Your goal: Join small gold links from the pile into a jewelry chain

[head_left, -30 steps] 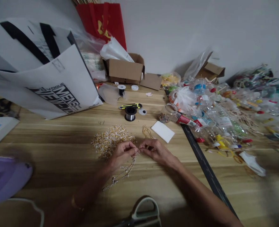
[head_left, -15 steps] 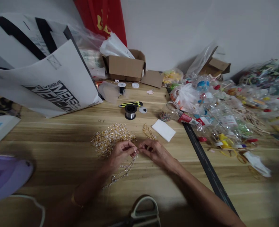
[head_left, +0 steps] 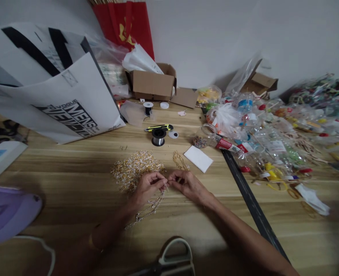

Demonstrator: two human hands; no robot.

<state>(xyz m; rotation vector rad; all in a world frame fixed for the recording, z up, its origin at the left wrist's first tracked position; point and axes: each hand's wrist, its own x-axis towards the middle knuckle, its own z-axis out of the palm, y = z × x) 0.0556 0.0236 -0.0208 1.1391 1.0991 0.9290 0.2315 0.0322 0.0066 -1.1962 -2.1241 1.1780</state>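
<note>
Head view, both bare hands working above the pale wood-grain surface [head_left: 71,180]. My left hand [head_left: 148,184] has thumb and fingertips pinched on the upper end of a thin, silvery beaded chain [head_left: 150,210]. The chain hangs from those fingertips and trails down onto the surface, toward the left forearm. My right hand [head_left: 189,185] is also in a pinch, fingertips drawn together right beside the left ones; whatever lies between them is too small for me to tell.

Just beyond my left hand: a loose heap of gold and clear beads [head_left: 136,166]. Beyond my right: a short gold-coloured link chain [head_left: 180,159], lying next to a flat white rectangular card [head_left: 198,158]. Farther off I note a black spool wound with silvery wire [head_left: 158,141], a yellow-and-black utility knife [head_left: 159,127] just behind it, and a small round white disc [head_left: 173,134] to the spool's right. Near me, at the bottom edge, a pale loop handle [head_left: 175,263], its tool cut off by the frame. To the right, past a black strip [head_left: 245,192], clear plastic bottles [head_left: 274,147] lie jumbled together.
</note>
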